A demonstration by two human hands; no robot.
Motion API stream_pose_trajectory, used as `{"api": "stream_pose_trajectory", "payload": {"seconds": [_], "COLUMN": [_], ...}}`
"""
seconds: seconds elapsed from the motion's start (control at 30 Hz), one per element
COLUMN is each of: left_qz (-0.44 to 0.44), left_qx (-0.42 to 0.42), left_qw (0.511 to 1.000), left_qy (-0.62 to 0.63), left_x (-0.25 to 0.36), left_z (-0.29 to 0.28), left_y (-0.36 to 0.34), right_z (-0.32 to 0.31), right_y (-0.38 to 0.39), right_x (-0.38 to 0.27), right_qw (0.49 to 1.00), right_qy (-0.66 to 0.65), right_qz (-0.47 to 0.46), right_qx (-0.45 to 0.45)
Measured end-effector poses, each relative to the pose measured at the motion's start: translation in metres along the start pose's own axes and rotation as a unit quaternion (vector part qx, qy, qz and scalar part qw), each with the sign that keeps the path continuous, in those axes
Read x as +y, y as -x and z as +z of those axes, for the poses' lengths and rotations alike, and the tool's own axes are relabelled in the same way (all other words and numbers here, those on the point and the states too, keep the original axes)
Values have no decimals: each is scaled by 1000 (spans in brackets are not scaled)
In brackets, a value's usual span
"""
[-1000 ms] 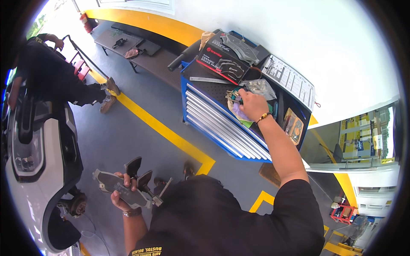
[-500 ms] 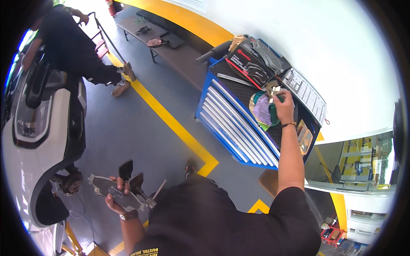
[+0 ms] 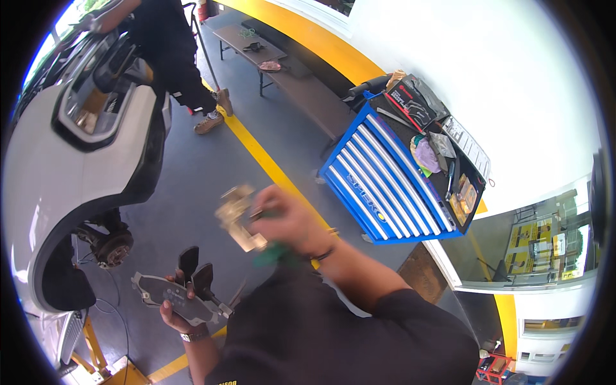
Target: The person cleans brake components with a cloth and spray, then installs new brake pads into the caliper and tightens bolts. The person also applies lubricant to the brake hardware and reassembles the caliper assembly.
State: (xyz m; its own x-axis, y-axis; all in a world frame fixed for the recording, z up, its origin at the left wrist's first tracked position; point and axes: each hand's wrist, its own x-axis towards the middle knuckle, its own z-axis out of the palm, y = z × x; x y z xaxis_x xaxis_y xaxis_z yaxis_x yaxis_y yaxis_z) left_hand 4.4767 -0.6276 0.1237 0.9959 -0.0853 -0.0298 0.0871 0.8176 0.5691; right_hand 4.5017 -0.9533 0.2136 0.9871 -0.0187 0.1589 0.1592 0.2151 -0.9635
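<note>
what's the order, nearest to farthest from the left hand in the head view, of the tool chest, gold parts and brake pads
1. Brake pads: in the left hand itself.
2. Gold parts: above and to its right, blurred, in the right hand.
3. Tool chest: farther right, beyond the right hand.

Lettered blue cabinet [image 3: 389, 178], printed black box [image 3: 412, 104]

Noted long brown bench [image 3: 308, 96] beside white wall [image 3: 462, 58] with yellow band [image 3: 308, 30]. Logged pinkish bundle [image 3: 269, 66], small dark item [image 3: 255, 47] and green tangle [image 3: 248, 33] on bench top. Spotted co-worker [image 3: 170, 38] at upper left in dark trousers [image 3: 186, 74] and brown boots [image 3: 208, 124], close to yellow floor line [image 3: 247, 141]. Saw glass pane [image 3: 478, 256] at right with yellow posters [image 3: 523, 232]; glimpsed red crate [image 3: 493, 367] near lower edge.
</note>
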Motion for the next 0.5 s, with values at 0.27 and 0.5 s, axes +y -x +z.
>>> {"api": "stream_pose_trajectory", "payload": {"seconds": [0.27,0.5], "left_qz": [-8,25], "left_qx": [263,204], "left_qw": [964,978], "left_qy": [-39,27], "left_x": [100,150], "left_z": [-71,-128], "left_y": [44,10], "right_z": [269,379], "right_y": [-18,-48], "right_x": [38,108], "right_qw": [923,854], "right_qy": [265,322], "right_qz": [14,-115], "right_qx": [-280,-391]}}
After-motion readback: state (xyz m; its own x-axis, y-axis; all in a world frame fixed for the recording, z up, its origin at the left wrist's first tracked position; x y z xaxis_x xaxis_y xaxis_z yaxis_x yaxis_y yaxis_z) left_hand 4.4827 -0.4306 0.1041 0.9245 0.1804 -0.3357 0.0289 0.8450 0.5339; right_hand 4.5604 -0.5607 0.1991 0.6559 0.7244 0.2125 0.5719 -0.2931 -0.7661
